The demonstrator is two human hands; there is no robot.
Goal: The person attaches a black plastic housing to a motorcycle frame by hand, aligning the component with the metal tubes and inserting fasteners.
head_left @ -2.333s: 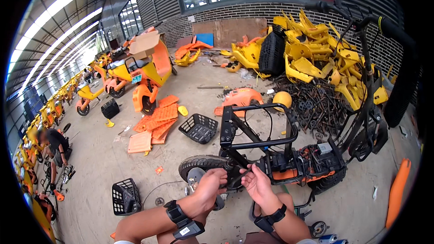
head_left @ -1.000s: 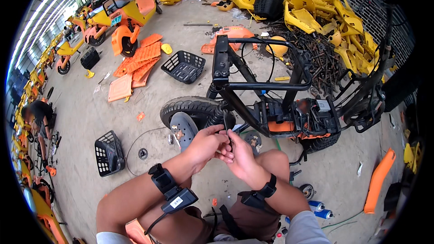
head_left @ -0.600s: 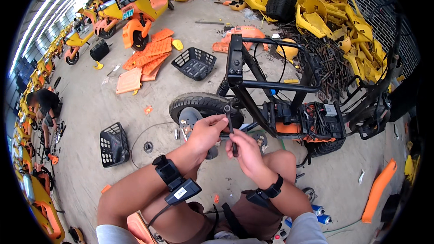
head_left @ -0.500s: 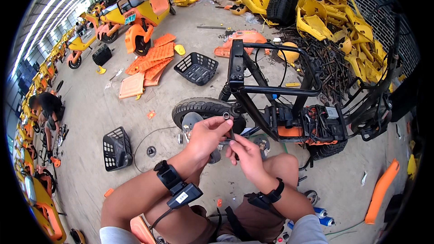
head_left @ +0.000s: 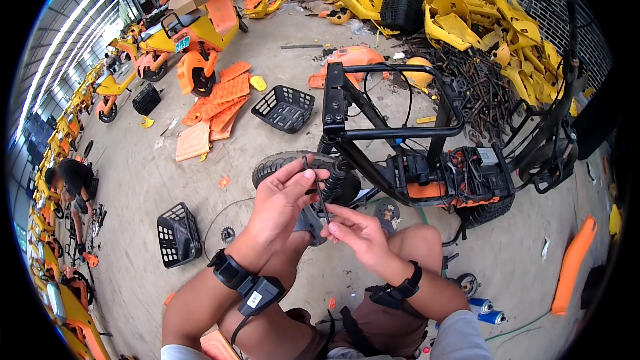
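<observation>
In front of the scooter's rear wheel, a thin dark metal rod (head_left: 321, 193) slants between my two hands. My left hand (head_left: 283, 193) pinches its upper part, near a bent or thicker end whose shape is hard to make out. Lower down, the fingertips of my right hand (head_left: 360, 232) are closed on the other end. Just beyond my fingers is a stripped black scooter frame (head_left: 393, 133) with its rear tyre (head_left: 273, 161) and a coil shock absorber (head_left: 339, 177). Part of that wheel is hidden by my left hand.
Black plastic baskets (head_left: 179, 237) (head_left: 283, 108) and a small sprocket (head_left: 228, 234) lie on the concrete. Orange panels (head_left: 217, 107) are stacked beyond. Yellow shells and dark metal parts (head_left: 490, 93) heap at far right. Blue spray cans (head_left: 492, 317) lie near my right knee. A person (head_left: 75, 183) crouches at left.
My left hand has shifted left and its fingers have opened out somewhat around the rod. My right hand has moved slightly down and left. The view has turned a little.
</observation>
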